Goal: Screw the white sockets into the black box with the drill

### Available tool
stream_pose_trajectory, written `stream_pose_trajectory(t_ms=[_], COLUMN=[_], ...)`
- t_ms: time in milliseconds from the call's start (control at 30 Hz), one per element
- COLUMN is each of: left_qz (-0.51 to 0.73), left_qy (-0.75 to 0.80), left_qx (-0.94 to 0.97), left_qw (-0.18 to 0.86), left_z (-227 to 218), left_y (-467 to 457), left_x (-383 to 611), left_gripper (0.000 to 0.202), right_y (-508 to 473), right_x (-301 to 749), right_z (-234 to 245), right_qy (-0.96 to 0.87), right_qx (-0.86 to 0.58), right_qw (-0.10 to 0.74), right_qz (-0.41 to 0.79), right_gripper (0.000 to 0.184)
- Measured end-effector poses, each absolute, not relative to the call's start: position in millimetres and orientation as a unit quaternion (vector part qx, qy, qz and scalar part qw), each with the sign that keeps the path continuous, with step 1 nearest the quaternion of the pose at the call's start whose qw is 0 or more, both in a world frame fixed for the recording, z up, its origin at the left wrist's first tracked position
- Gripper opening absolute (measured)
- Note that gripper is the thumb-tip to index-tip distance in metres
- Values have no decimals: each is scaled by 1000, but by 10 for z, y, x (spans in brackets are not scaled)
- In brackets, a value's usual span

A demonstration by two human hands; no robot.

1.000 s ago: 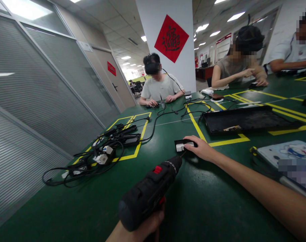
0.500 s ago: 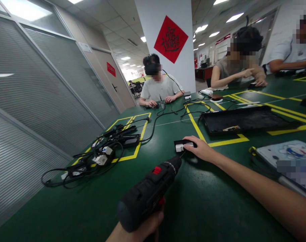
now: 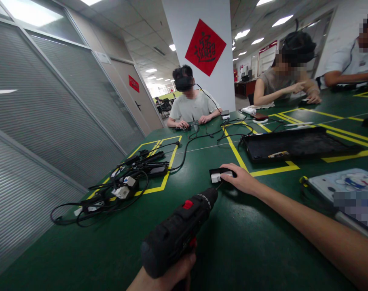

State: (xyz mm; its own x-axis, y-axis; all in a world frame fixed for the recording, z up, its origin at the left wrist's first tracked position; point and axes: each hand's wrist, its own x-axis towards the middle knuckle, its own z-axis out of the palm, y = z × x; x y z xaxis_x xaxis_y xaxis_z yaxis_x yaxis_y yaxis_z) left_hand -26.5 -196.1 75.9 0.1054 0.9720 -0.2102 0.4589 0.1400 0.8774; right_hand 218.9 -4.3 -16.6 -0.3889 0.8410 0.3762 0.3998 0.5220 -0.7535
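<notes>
My left hand (image 3: 172,274) grips the handle of a black electric screwdriver (image 3: 178,232) with a red switch. Its bit points at a small black part (image 3: 218,175) with a white piece on it, lying on the green table (image 3: 111,246). My right hand (image 3: 241,178) reaches across from the right and holds that part down, fingers curled over its right end. The bit's tip touches or nearly touches the part's near edge.
A tangle of black cables and chargers (image 3: 120,186) lies to the left inside a yellow-taped box. A long black tray (image 3: 296,144) sits behind my right hand. A tablet with a cartoon cover (image 3: 344,184) lies at the right. Three other people sit at the far side.
</notes>
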Motion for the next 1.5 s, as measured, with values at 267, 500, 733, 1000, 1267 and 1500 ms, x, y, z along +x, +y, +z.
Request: stream_pose_trajectory(t_ms=[267, 500, 733, 1000, 1267, 1500], left_qz=[293, 296, 303, 321, 313, 291], left_qy=[584, 575, 531, 502, 534, 593], left_qx=[566, 587, 600, 642, 605, 592], left_qw=[502, 487, 515, 483, 502, 462], left_z=[816, 625, 762, 622, 675, 699], left_y=[-2026, -1967, -1988, -1944, -1967, -1998], left_x=[-234, -345, -272, -287, -276, -283], left_gripper=[22, 32, 37, 43, 38, 23], right_y=[-45, -23, -29, -40, -46, -43], right_x=[2188, 2195, 2189, 2194, 2200, 2194], right_z=[-171, -206, -188, -178, -187, -193], right_qy=[-780, -783, -782, -784, -786, -786], right_qx=[-401, -394, -403, -400, -399, -400], right_qw=[386, 397, 389, 387, 389, 390], right_qz=[285, 274, 273, 275, 267, 265], right_gripper=[30, 31, 31, 30, 29, 30])
